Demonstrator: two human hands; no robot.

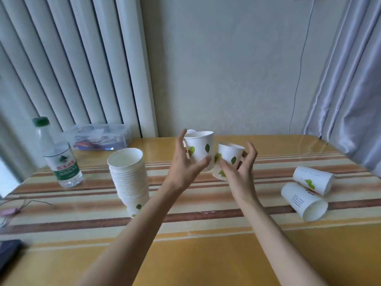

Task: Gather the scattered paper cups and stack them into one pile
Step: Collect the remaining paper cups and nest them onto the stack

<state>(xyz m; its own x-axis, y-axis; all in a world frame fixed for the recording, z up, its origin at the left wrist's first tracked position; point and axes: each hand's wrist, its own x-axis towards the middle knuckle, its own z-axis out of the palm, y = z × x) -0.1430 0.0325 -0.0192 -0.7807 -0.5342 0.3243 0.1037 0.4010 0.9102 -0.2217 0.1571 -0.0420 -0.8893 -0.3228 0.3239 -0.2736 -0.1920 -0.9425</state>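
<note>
Paper cup (201, 150) inside curled left grip (183, 170), 2nd cup (228, 156) inside curled right grip (241, 172), nested stack (128, 176) nearby.

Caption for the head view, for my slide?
Left hand grips one cup, right hand a second cup, above the table; stack stands left, two loose cups lie right.

- We read red characters, 农夫山泉, on the label of the water bottle (61, 162).
- We see small dark print on the lying paper cup (303, 201), too small to read.
</note>
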